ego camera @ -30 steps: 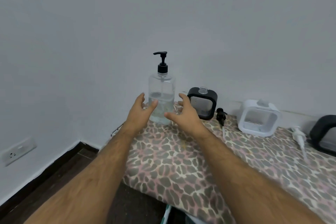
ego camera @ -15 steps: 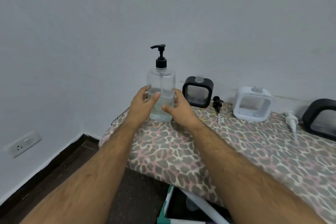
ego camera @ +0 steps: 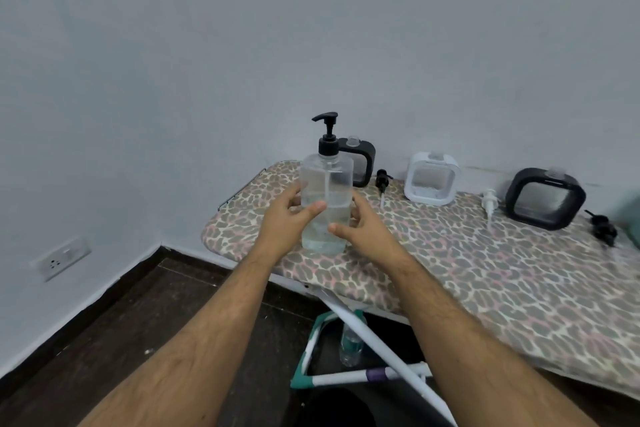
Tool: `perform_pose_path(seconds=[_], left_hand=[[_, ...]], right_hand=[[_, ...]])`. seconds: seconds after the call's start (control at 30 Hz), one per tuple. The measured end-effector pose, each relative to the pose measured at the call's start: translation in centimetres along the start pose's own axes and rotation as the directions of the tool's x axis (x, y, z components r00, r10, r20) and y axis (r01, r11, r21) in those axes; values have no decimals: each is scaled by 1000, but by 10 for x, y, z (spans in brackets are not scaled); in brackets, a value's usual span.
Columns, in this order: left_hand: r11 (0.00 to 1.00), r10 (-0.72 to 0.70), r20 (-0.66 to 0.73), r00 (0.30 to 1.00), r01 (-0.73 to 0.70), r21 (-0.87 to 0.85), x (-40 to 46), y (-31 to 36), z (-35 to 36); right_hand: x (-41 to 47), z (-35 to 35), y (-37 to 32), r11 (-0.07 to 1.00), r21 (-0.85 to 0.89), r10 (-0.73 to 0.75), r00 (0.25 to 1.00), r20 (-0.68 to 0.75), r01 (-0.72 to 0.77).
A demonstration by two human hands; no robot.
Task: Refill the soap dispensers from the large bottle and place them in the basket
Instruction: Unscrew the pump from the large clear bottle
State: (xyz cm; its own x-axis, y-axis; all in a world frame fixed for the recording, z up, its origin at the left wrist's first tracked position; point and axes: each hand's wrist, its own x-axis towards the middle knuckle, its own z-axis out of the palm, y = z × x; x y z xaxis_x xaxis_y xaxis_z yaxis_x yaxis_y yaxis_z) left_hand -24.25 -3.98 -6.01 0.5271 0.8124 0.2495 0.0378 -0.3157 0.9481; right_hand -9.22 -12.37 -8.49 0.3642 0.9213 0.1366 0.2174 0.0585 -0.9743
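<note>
Both hands grip the large bottle (ego camera: 326, 194) between them.

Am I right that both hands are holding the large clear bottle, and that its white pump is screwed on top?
Not quite: the pump is black, not white, as the head view shows. The rest stands: the left hand and the right hand both hold the large clear bottle, and the pump is on top.

Leopard-print ironing board (ego camera: 485, 281) against grey wall (ego camera: 311, 28); wall socket (ego camera: 60, 258) low left; dark floor (ego camera: 156, 322).
</note>
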Motion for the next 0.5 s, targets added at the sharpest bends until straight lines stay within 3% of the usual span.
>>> perform_pose_path(seconds=[0.4,0.5], left_hand=[[999,28,57,998,-25,-45,-24,17,3],[998,65,-15,998,-65,-26,-14,32,-4]], right_hand=[[-20,-5,-18,999,-26,-48,999,-18,47],[-17,-12,-40,993,-63,-99,994,-55,95]])
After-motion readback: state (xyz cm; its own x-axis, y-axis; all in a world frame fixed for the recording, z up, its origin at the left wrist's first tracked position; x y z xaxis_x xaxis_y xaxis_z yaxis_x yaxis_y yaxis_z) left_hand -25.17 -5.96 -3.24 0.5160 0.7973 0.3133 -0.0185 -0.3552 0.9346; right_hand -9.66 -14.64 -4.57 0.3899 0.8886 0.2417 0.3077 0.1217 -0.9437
